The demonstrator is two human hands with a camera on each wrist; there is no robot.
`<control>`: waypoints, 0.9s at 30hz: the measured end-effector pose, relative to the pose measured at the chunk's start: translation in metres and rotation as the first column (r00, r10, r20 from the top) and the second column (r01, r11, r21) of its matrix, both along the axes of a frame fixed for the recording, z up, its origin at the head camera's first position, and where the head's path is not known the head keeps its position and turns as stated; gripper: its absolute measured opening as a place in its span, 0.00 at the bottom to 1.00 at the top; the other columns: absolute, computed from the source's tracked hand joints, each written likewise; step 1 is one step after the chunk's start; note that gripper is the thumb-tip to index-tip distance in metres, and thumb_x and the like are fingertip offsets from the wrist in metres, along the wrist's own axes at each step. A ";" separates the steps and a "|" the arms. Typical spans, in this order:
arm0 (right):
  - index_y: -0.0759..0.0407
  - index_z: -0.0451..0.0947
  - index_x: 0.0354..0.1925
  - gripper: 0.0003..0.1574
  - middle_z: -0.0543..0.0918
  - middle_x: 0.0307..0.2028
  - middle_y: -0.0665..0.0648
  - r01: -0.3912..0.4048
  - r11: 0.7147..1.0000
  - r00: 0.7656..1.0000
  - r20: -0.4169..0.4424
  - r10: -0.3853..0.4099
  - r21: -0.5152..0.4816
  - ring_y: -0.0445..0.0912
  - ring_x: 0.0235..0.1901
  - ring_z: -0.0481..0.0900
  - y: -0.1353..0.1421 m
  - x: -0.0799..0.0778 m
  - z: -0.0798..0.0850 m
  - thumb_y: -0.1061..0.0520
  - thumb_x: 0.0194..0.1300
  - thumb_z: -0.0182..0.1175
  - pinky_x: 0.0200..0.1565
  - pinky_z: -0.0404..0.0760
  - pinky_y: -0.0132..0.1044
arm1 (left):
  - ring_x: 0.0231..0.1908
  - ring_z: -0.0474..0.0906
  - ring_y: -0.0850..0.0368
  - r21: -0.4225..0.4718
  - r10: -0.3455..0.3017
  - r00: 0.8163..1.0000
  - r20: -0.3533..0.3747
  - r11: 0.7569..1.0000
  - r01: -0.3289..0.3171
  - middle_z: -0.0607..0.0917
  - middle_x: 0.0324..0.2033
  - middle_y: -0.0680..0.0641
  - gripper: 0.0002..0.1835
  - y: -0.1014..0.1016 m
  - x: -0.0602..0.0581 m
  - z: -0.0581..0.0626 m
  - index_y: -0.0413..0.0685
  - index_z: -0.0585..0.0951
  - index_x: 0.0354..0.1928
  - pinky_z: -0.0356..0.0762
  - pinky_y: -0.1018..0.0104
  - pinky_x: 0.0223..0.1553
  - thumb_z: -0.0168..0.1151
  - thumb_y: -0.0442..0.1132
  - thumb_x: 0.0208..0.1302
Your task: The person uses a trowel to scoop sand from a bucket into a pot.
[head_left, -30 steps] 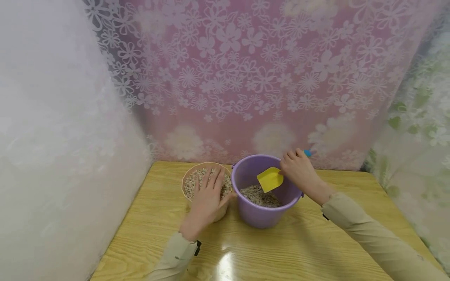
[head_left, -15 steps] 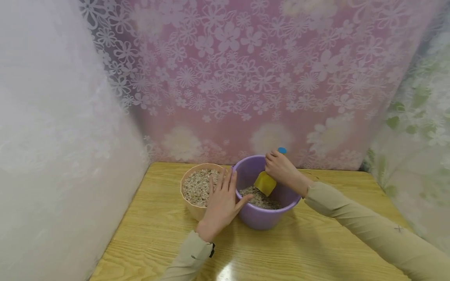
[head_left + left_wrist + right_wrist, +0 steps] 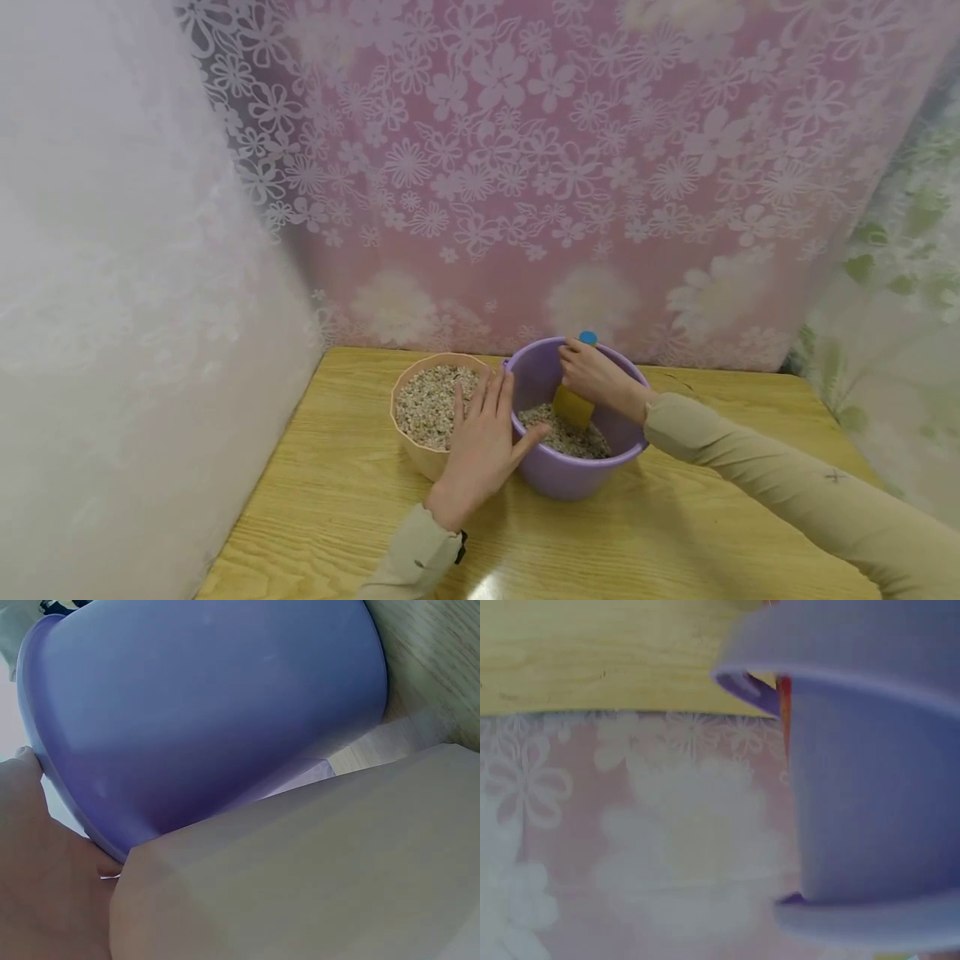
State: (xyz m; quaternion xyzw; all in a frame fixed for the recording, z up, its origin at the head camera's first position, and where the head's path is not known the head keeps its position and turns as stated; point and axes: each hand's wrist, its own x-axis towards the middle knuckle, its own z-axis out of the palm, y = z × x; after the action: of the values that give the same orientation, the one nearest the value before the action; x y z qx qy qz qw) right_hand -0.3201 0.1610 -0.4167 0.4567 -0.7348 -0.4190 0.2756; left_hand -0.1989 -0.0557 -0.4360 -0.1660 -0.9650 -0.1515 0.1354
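Note:
A purple bucket (image 3: 564,483) with a layer of mixed grains (image 3: 542,421) at its bottom stands right of a peach container (image 3: 422,457), which is filled near its rim with similar grains (image 3: 429,408). Inside the bucket my right hand (image 3: 598,372) grips a toy shovel with a yellow blade (image 3: 572,408) and a blue handle end (image 3: 587,337); the blade's tip meets the grains. My left hand (image 3: 480,457) lies with straight, spread fingers over the neighbouring rims, thumb over the bucket's edge. In the left wrist view, that thumb touches the rim of the bucket (image 3: 210,705).
Both vessels stand close together on a wood-grain table (image 3: 337,500), near its back edge. A pink flowered curtain (image 3: 480,208) hangs right behind. Pale sheets rise at the left (image 3: 150,292) and right (image 3: 900,275).
My right hand has moved left and down into the bucket, bringing the shovel's blade to the grains. My left hand has shifted right, from over the peach container to the bucket's rim.

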 end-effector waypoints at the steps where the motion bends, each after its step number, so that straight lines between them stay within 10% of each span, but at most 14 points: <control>1: 0.49 0.82 0.20 0.16 0.83 0.28 0.49 0.000 1.000 1.000 0.009 0.000 -0.004 0.47 0.36 0.74 0.001 0.000 -0.002 0.49 0.64 0.68 0.50 0.68 0.39 | 0.79 0.45 0.45 0.000 0.000 1.000 -0.003 1.000 0.000 0.53 0.79 0.42 0.52 0.001 0.000 0.000 0.40 0.54 0.79 0.40 0.35 0.75 0.37 0.75 0.70; 27: 0.50 0.80 0.17 0.23 0.79 0.22 0.48 0.086 0.918 0.918 0.388 0.078 -0.388 0.45 0.25 0.74 0.021 0.028 -0.010 0.36 0.49 0.75 0.33 0.64 0.39 | 0.79 0.48 0.48 -0.004 0.011 0.999 -0.050 1.000 -0.012 0.57 0.78 0.42 0.51 0.001 -0.003 -0.008 0.40 0.56 0.79 0.43 0.35 0.76 0.34 0.75 0.71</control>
State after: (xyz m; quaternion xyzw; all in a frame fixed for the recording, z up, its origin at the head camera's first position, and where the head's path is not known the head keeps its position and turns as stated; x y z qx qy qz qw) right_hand -0.2920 0.1822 -0.4268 0.4647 -0.8457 -0.1608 0.2072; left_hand -0.2019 -0.0544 -0.4441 -0.1645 -0.9625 -0.1446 0.1601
